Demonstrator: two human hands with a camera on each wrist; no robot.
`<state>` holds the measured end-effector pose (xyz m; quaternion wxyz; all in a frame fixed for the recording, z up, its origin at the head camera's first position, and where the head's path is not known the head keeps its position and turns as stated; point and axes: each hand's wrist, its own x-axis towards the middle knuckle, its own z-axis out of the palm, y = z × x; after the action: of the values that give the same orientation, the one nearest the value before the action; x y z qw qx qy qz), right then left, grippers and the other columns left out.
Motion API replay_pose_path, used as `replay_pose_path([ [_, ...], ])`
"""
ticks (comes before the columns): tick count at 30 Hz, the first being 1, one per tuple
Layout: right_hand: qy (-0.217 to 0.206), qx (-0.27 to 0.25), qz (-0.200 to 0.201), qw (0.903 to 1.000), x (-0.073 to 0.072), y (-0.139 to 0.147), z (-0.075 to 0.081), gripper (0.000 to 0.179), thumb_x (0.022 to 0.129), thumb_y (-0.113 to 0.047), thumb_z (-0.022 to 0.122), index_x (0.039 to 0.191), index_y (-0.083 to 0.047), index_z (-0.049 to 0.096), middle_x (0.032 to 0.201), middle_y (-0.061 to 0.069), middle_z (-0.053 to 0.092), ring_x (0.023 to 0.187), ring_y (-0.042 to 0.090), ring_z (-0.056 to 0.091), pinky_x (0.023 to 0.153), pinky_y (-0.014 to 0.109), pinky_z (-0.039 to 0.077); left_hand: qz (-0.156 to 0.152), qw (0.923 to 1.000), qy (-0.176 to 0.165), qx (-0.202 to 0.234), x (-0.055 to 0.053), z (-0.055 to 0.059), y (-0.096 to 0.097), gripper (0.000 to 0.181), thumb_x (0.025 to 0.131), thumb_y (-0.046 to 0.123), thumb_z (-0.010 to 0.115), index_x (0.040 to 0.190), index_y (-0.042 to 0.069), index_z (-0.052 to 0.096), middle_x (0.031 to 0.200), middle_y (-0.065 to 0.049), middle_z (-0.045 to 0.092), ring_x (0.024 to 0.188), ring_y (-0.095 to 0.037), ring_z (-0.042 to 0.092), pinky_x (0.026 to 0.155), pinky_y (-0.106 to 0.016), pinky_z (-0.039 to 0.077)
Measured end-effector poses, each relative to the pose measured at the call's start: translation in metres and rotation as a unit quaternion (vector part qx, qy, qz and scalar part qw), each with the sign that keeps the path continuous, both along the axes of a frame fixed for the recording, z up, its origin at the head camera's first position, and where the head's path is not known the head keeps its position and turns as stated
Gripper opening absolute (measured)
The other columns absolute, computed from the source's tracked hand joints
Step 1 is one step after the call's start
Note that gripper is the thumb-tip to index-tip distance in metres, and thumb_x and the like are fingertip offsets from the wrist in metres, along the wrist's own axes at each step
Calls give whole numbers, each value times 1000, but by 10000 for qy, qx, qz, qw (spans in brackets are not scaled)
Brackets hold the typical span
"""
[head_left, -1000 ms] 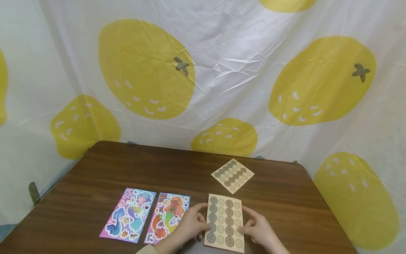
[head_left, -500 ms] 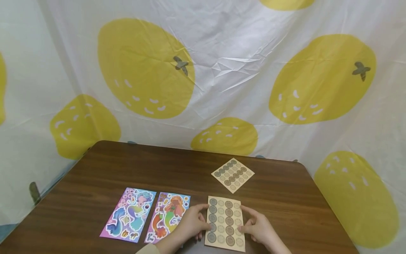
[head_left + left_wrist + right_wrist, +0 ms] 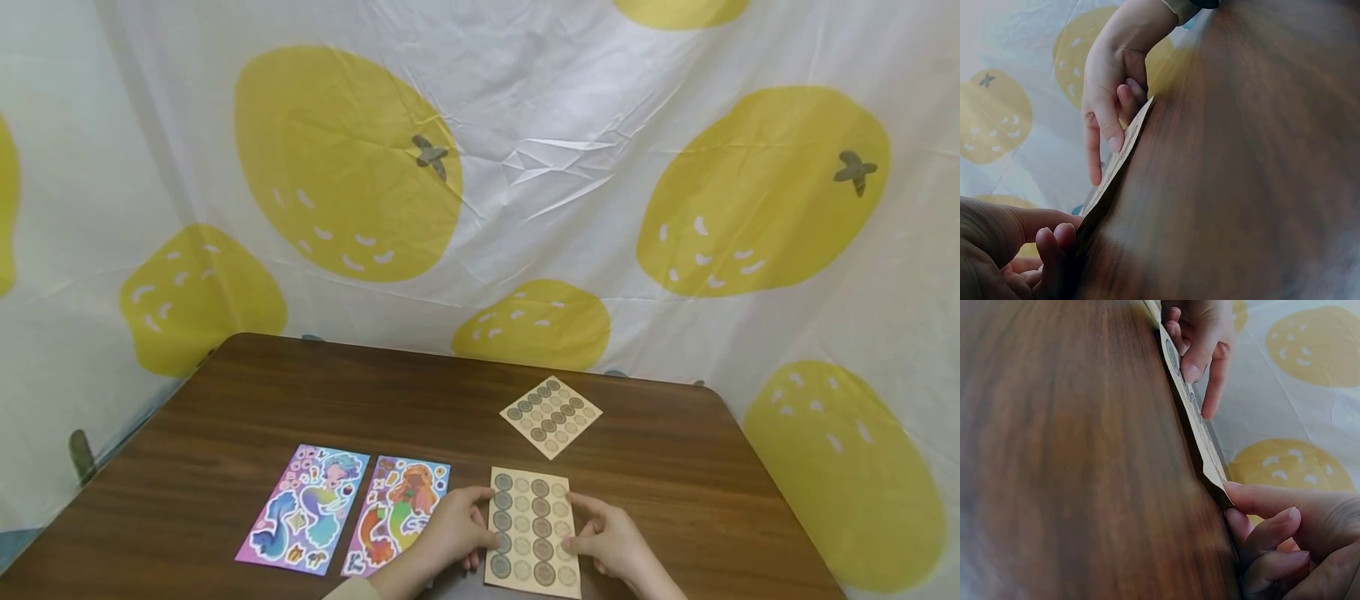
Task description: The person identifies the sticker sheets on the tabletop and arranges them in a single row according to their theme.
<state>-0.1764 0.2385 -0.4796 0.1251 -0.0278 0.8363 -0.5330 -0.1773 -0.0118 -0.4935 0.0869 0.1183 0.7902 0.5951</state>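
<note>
Head view: hands (image 3: 459, 527) (image 3: 617, 542) hold a beige sheet (image 3: 531, 533).

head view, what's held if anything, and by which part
The near tan sheet of circles, by its side edges: left hand on one, right hand on the other.

– what sort of place is this?
– a curtained-off table spot, indoors by its look; home or studio, i can't tell.
– what shows it?
– a creased fruit-print cloth (image 3: 543, 225) hanging from nine through twelve to three o'clock, round a dark wood-grain table (image 3: 375, 392) at six.
</note>
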Motion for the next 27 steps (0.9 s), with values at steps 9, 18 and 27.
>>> replay_pose_path([
  [9,110,318,-19,9994,-1,-1,1,75,70,-5,82,136,7,46,53,0,50,35,2,33,36,18,30,-14,9998,76,-180,-3,-2,2,69,63,-6,77,127,-11,52,49,-4,54,28,-6,44,27,-25,40],
  [18,131,533,-98,9984,0,-2,2,77,69,-11,85,135,3,50,50,-4,43,35,2,31,36,17,28,-92,9994,81,-315,-7,-2,0,70,62,-6,79,127,-10,54,41,0,49,26,-5,40,26,-19,32],
  [27,198,588,-34,9981,0,0,2,78,68,-12,85,135,3,50,49,-4,42,34,1,32,35,17,29,-130,9994,88,-299,-7,-2,-1,70,62,-4,80,127,-10,54,41,-1,49,26,-5,41,27,-19,32],
])
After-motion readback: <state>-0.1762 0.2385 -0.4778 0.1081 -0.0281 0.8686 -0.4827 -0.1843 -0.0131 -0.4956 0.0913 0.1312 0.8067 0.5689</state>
